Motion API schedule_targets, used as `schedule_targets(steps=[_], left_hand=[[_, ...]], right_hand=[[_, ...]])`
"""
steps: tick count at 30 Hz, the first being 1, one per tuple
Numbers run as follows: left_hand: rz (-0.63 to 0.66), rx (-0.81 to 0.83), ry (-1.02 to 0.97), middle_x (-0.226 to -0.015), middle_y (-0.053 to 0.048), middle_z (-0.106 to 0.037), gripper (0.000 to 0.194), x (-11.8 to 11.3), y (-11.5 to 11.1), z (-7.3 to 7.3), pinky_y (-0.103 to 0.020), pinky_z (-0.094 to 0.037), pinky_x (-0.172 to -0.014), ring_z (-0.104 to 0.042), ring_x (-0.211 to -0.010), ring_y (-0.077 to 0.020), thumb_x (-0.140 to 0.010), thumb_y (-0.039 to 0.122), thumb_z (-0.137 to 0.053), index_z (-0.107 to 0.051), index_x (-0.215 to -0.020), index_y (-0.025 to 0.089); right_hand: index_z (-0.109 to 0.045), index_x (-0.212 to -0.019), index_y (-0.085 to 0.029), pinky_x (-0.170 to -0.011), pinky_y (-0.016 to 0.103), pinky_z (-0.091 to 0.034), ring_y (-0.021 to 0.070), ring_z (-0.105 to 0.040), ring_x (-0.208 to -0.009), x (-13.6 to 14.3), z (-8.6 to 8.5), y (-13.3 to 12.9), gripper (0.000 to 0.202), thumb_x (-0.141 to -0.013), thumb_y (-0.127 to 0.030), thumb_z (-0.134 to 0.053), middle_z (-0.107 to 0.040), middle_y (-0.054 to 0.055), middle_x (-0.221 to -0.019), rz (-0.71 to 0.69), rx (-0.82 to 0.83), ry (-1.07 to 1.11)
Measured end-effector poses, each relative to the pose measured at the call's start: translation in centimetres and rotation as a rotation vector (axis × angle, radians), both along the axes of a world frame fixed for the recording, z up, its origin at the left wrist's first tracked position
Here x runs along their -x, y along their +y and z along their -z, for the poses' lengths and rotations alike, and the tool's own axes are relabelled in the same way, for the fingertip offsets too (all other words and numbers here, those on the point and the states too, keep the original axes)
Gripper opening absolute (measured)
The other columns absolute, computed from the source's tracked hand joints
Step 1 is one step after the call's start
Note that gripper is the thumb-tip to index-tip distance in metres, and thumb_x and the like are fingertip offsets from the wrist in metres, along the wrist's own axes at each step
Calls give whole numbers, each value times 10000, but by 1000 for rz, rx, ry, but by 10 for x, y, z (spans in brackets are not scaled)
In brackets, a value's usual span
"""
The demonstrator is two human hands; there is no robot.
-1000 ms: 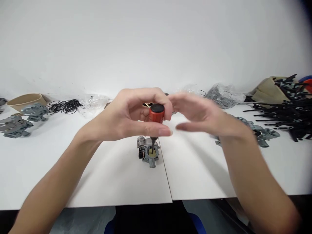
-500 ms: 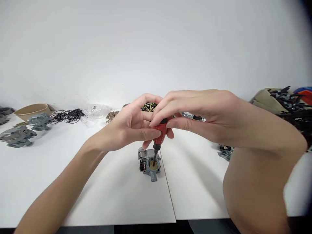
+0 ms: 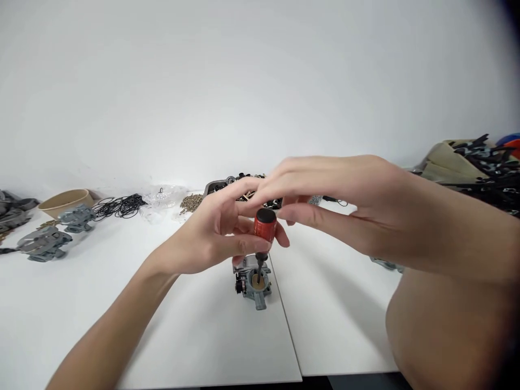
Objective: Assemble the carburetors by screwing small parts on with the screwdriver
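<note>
Two carbs (image 3: pixel 44 244) sat on the bench (image 3: pixel 195 336), apart from the work. The left hand (image 3: pixel 199 238) had its fingers round the driver (image 3: pixel 265 230). Mid-bench, the near carb (image 3: pixel 260 300) had its disc (image 3: pixel 255 282) in, the tip on it; screw tightness was unclear, so driving seemed unfinished. I couldn't tell whether the right hand's (image 3: pixel 345 189) fingers gripped; its arm partly hid another carb (image 3: pixel 385 264)

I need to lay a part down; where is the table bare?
Bare: the table between the gray castings and left forearm, and right of the seam, between the carburetor and right forearm. Crowded: the back, with black cords and clear plastic, and above the carburetor, with screwdriver, left hand and right hand.
</note>
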State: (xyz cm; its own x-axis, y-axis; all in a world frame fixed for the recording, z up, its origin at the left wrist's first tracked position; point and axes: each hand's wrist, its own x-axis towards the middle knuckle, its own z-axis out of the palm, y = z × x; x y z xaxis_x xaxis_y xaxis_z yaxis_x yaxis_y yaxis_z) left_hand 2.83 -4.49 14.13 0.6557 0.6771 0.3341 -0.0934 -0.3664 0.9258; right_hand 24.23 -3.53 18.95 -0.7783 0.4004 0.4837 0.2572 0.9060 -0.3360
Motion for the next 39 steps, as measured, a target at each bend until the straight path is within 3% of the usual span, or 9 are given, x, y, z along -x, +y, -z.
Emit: schedule_targets(steps=[5,10,14,18,22,27,31,34,39], left_hand=[[-8,-17,0,-1022,-92,-646,445,0,3,1,-239,-535,-561,-642,-732,-139,-814,184,-709,-526,-1217,225],[-100,-37,-76,-945,-36,-619,437,-7,10,9,-208,-533,-554,-602,-696,-105,-692,152,-816,-600,-1066,217],[-81,2,-46,-823,-29,-638,398,-2,7,8,-194,-461,-405,-573,-557,-99,-747,171,-775,-598,-1101,214],[-12,-30,-9,-865,-60,-648,275,0,2,3,-255,-558,-547,-631,-663,-140,-796,152,-719,-618,-1048,192],[-16,-71,-7,-884,-43,-610,392,-8,2,5,-284,-576,-666,-628,-778,-158,-733,121,-771,-611,-1079,214],[-101,-55,-102,-818,-12,-614,408,-14,5,12,-226,-499,-492,-589,-657,-125,-641,146,-848,-625,-978,206],[-45,-19,-13,-797,-28,-650,321,-3,2,5,-230,-464,-408,-587,-550,-120,-757,173,-765,-620,-1041,207],[9,-47,36,-898,-59,-653,309,1,-1,-1,-245,-537,-488,-626,-623,-131,-814,156,-703,-611,-1106,203],[-70,-135,44,-934,-37,-607,413,-7,-3,0,-234,-579,-635,-638,-760,-135,-734,115,-773,-588,-1093,198]], right_hand=[[-674,-956,-273,-617,242,-423,110,-593,-700,-1,8,7,259,-927,-98,-486,-667,-45,-873,19,-18,-14],[-642,-892,-207,-539,242,-366,99,-496,-556,9,15,3,96,-944,-226,-564,-577,-32,-662,131,32,28],[-658,-941,-229,-575,253,-406,123,-541,-642,7,10,1,65,-923,-247,-598,-608,-9,-766,80,36,69],[-678,-931,-272,-626,257,-442,136,-579,-738,0,7,2,171,-937,-202,-522,-640,-8,-878,-29,4,-4],[-649,-783,-237,-513,235,-358,101,-493,-597,7,13,4,120,-882,-303,-641,-574,-31,-706,129,-84,34],[-568,-628,-189,-486,250,-309,103,-424,-541,26,15,2,341,-875,-407,-656,-411,-35,-530,223,-119,75],[-660,-780,-222,-557,248,-408,113,-523,-632,16,5,-2,191,-914,-349,-612,-570,-20,-700,91,-43,50],[-695,-911,-278,-615,247,-446,122,-575,-728,2,-1,-4,140,-918,-202,-578,-642,-21,-898,9,15,-65],[-679,-847,-219,-553,232,-367,100,-504,-629,7,5,-3,58,-871,-196,-632,-598,-25,-746,122,-65,-41]])
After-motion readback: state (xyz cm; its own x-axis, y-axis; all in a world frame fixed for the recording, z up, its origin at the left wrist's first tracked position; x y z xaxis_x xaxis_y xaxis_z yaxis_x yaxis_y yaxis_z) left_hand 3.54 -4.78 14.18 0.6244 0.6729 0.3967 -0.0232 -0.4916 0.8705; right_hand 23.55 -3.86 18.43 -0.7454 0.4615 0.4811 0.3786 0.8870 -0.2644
